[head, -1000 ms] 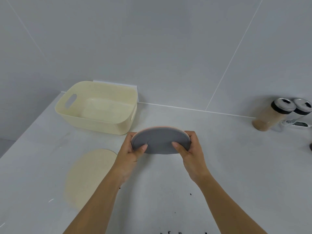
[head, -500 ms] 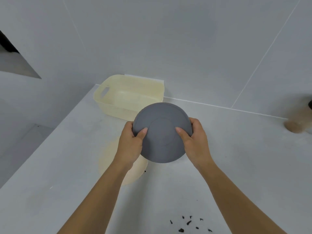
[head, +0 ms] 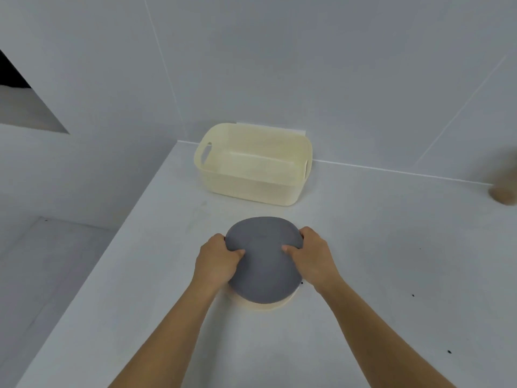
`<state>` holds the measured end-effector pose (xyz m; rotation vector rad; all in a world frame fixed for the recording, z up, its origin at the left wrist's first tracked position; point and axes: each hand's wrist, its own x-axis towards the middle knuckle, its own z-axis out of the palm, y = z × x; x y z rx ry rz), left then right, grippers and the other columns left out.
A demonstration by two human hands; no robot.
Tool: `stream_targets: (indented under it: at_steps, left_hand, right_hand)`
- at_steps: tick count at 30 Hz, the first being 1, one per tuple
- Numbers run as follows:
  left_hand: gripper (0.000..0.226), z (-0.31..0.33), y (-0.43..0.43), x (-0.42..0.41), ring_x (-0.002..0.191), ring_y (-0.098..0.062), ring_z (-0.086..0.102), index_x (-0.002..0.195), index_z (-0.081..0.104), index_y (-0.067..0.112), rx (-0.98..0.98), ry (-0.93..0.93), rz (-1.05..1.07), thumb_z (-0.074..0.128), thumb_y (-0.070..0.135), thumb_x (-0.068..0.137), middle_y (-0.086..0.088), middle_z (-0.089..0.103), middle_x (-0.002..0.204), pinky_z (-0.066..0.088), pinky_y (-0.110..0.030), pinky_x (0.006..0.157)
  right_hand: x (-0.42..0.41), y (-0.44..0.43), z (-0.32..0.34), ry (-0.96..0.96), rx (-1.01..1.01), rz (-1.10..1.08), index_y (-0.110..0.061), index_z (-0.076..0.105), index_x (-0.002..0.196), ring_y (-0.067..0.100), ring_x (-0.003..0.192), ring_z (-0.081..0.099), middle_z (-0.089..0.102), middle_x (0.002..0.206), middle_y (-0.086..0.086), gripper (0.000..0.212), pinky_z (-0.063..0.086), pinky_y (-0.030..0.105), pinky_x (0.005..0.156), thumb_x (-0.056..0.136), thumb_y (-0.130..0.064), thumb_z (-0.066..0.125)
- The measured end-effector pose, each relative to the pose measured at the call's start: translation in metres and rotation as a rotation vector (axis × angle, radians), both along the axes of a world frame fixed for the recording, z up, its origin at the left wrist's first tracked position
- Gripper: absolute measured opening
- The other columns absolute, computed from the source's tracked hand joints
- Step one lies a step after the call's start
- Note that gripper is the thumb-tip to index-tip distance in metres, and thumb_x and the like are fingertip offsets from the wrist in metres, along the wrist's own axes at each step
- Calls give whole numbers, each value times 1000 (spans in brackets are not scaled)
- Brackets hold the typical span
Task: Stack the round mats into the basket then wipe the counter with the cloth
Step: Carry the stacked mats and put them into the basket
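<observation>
- Our left hand (head: 216, 260) and right hand (head: 314, 257) are both clamped on opposite edges of the grey round mat (head: 263, 261), thumbs on top, fingers curled under. It looks bowed up in the middle, so it's floppy. Squeeze unevenly and it could fold or pop out of one side.
- Right under it sits the cream round mat (head: 261, 303), flat on the counter (head: 363, 275), only its near rim peeking out. Can't tell if the grey one is touching it or hovering just above. If we try to scoop both at once, the bottom one might slide away or get left behind.
- The cream basket (head: 251, 189) is further back against the wall, empty as far as we can see. A bent mat could catch on the near rim and end up propped crooked instead of lying flat.
- Dark crumbs (head: 413, 295) are scattered to the right on the counter. Dragging a mat through them would just carry the mess into the basket.
- No cloth in view yet, so wiping is a ways off.
</observation>
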<state>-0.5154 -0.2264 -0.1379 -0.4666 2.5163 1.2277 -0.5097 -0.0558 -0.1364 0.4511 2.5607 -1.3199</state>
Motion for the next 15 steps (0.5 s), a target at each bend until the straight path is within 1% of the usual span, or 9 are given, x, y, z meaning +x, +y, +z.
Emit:
stream_targets:
  at_steps: [1, 2, 4, 6, 8, 10, 12, 13, 15]
  left_hand:
    - [12, -2, -1, 0, 77, -22, 54, 82, 49, 11, -78, -10, -48, 57, 20, 81, -4, 57, 84, 42, -30, 59]
    - [17, -4, -2, 1, 77, -23, 55, 85, 49, 10, -151, -13, -89, 58, 23, 80, -7, 58, 89, 39, -28, 55]
    - [32, -6, -3, 2, 84, -26, 53, 99, 49, 5, -268, -11, -139, 61, 28, 80, -12, 53, 104, 38, -29, 61]
    - [44, -5, -3, 3, 96, -28, 49, 107, 46, 3, -335, 6, -159, 65, 31, 79, -14, 46, 112, 40, -32, 68]
    - [55, -3, -3, 1, 105, -32, 47, 111, 40, 3, -306, -9, -132, 71, 29, 73, -16, 44, 115, 41, -34, 73]
    - [67, -4, -4, -4, 109, -36, 47, 114, 35, 2, -226, -75, -89, 76, 27, 68, -18, 46, 117, 45, -38, 81]
    - [75, -11, -8, -11, 110, -36, 48, 115, 35, 0, -155, -148, -22, 81, 25, 62, -17, 48, 117, 45, -41, 88]
    - [74, -13, -10, -15, 109, -36, 50, 113, 40, -1, -117, -182, -10, 82, 25, 59, -15, 51, 116, 46, -41, 89]
    - [58, -17, -13, -23, 104, -35, 54, 102, 51, 1, -18, -219, -35, 81, 20, 56, -15, 58, 112, 47, -46, 91]
  right_hand:
    - [1, -2, -4, -13, 42, 5, -5, 49, 110, 21, 88, 51, 54, 103, 6, 28, 48, 34, 73, 87, -20, 56]
    - [2, -4, -7, -25, 80, 5, -5, 50, 109, 21, 88, 51, 55, 105, 8, 28, 46, 33, 74, 87, -20, 57]
    - [4, -6, -12, -37, 146, -6, -5, 50, 108, 22, 88, 50, 55, 110, 10, 29, 44, 32, 74, 86, -23, 57]
    - [5, -6, -14, -41, 234, 3, -6, 51, 109, 24, 94, 52, 53, 111, 11, 33, 47, 36, 80, 85, -29, 58]
    - [4, -5, -15, -55, 329, 30, -7, 52, 111, 27, 100, 52, 52, 112, 11, 38, 47, 41, 88, 85, -34, 59]
    - [3, -5, -15, -72, 397, 52, -8, 52, 112, 28, 103, 52, 52, 113, 11, 41, 44, 40, 92, 84, -37, 59]
    - [1, -7, -15, -85, 434, 59, -9, 51, 113, 28, 104, 52, 54, 114, 11, 41, 41, 39, 93, 85, -38, 58]
    - [0, -8, -16, -88, 447, 60, -9, 50, 113, 29, 106, 52, 54, 114, 11, 42, 39, 38, 94, 85, -39, 58]
    - [-1, -9, -16, -94, 453, 58, -9, 48, 115, 29, 109, 49, 52, 117, 11, 43, 35, 38, 95, 85, -38, 58]
